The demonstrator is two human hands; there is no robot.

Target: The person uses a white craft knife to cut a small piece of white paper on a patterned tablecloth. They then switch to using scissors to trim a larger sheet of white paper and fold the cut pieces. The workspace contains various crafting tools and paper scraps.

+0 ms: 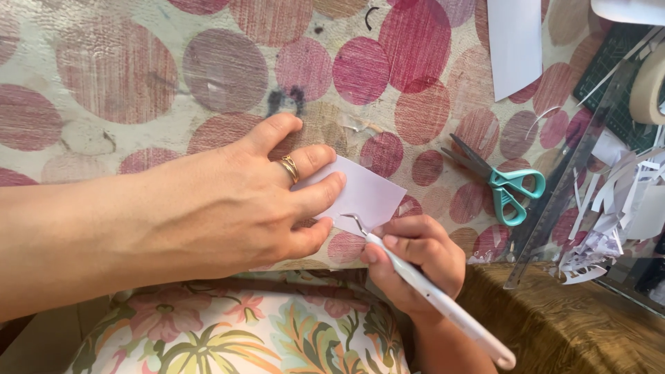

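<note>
- Right hand has a closed grip on the white hook-tipped craft pen; left hand lies flat, gripping nothing, pressing the small pale paper card.
- Step appears to be picking at the card's edge; next move calls for steady, light tip pressure.

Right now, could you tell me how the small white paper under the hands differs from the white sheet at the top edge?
The small paper is pinned flat by the left hand, while the white sheet lies untouched. The hooked tool in the right hand meets the small paper's edge; nothing touches the sheet. Both are plain white.
</note>
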